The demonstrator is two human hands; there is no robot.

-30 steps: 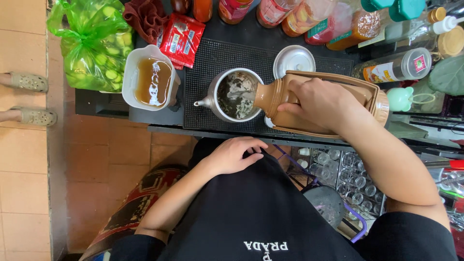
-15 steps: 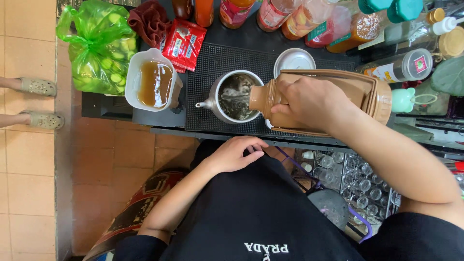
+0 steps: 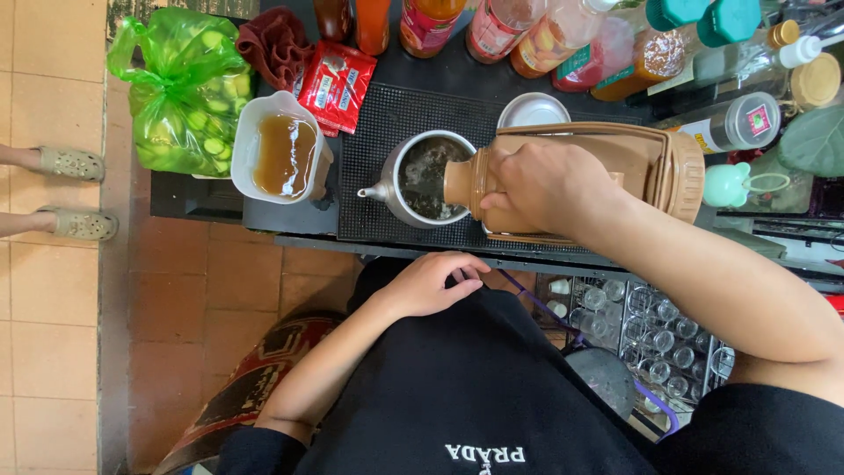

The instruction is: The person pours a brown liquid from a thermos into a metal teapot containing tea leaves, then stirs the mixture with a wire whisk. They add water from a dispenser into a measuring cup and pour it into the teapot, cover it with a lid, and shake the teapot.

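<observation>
**Tan flask tipped over the metal pot**

Head view: our right hand [image 3: 549,186] has its fingers [image 3: 510,176] wrapped closed around the neck of the tan flask [image 3: 651,171]. That flask lies tilted on its side, long axis running left to right, mouth at the left just over the rim of the metal pot [image 3: 428,179], base out to the right. So the pot lies directly left of our gripping fingers, touching or nearly so. Our left hand [image 3: 431,283] rests loosely curled against our black shirt, holding nothing, near the table [image 3: 290,215] edge and below the pot.

Left of the pot stands a white jug [image 3: 280,149] of brown liquid, then a green bag [image 3: 180,92]. A steel lid [image 3: 533,111] and bottles [image 3: 563,35] crowd behind.
</observation>
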